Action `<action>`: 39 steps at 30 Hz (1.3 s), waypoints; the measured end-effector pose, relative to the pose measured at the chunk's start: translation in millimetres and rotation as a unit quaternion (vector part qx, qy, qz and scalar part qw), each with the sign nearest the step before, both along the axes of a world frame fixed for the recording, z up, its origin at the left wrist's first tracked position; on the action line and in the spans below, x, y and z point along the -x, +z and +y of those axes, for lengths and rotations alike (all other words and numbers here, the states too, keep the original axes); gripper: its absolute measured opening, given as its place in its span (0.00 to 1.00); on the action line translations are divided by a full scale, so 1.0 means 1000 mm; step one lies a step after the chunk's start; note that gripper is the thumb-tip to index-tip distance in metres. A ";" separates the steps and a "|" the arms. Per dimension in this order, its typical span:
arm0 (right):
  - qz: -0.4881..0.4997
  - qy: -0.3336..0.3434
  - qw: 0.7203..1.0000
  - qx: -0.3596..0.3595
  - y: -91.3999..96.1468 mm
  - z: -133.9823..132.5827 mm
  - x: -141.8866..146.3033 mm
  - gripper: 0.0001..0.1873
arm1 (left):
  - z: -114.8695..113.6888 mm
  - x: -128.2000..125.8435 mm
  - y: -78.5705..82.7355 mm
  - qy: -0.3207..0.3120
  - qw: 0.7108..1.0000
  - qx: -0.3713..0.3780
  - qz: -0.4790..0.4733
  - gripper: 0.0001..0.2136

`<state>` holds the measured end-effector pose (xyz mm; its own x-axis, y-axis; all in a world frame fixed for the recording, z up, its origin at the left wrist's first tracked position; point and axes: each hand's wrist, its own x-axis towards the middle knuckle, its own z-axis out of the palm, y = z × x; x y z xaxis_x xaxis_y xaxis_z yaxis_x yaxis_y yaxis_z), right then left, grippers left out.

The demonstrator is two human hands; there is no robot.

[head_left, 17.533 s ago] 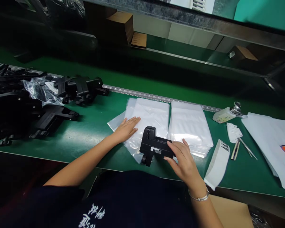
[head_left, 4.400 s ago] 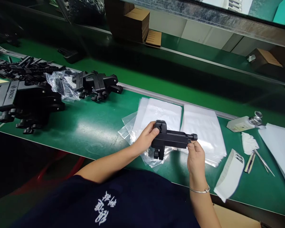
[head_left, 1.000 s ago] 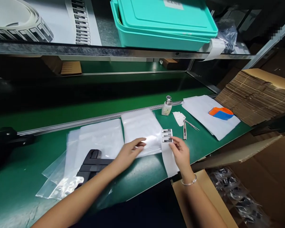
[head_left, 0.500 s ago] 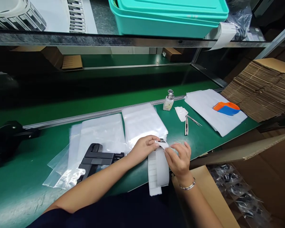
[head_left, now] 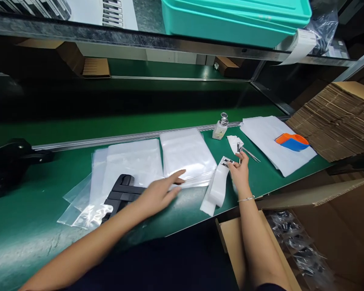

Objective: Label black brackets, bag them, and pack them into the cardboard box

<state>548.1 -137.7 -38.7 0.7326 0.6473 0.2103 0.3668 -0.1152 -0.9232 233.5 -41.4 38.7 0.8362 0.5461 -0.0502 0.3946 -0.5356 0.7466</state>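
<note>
My left hand (head_left: pixel 159 196) is open, its fingers stretched over the near edge of a stack of clear plastic bags (head_left: pixel 186 151). A black clamp-like plastic part (head_left: pixel 121 194) lies on other clear bags (head_left: pixel 135 157), partly behind my left forearm. A small black-and-white label (head_left: pixel 238 147) shows at the fingertips of my right hand (head_left: pixel 240 171), which is closed in a pinch. Just left of that hand, a white strip of labels (head_left: pixel 219 186) lies curled on the green table, its printed end near my thumb. The hand mostly hides a cutter.
Beyond the right hand are tweezers (head_left: pixel 251 154), crumpled white paper (head_left: pixel 233 142) and a pump bottle (head_left: pixel 220 127). White sheets (head_left: pixel 261 133) carry an orange and blue scoop-like piece (head_left: pixel 292 142). Flattened cardboard (head_left: pixel 336 117) and an open carton (head_left: pixel 339 214) stand right; a teal bin (head_left: pixel 224 22) sits on the shelf.
The label strip has left my hands and now lies on the table. My left hand has moved left to the bags and opened. My right hand has moved forward with a label at its fingertips.
</note>
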 end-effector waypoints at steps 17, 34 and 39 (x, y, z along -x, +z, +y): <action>0.101 0.293 0.947 0.086 0.027 0.037 0.218 0.12 | -0.001 0.099 -0.077 0.240 0.967 -0.079 -0.045 0.17; -0.019 0.312 0.939 0.147 0.025 0.057 0.238 0.12 | -0.003 0.095 -0.073 0.233 0.968 -0.022 -0.087 0.17; -0.048 0.311 0.938 0.148 0.024 0.057 0.239 0.11 | -0.005 0.100 -0.070 0.246 0.962 -0.059 -0.102 0.18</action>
<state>309.6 -80.9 -14.4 0.1806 0.9836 0.0008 0.5281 -0.0962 -0.8437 133.4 -46.1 -31.1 0.4612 0.8699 0.1748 0.4737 -0.4079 0.7805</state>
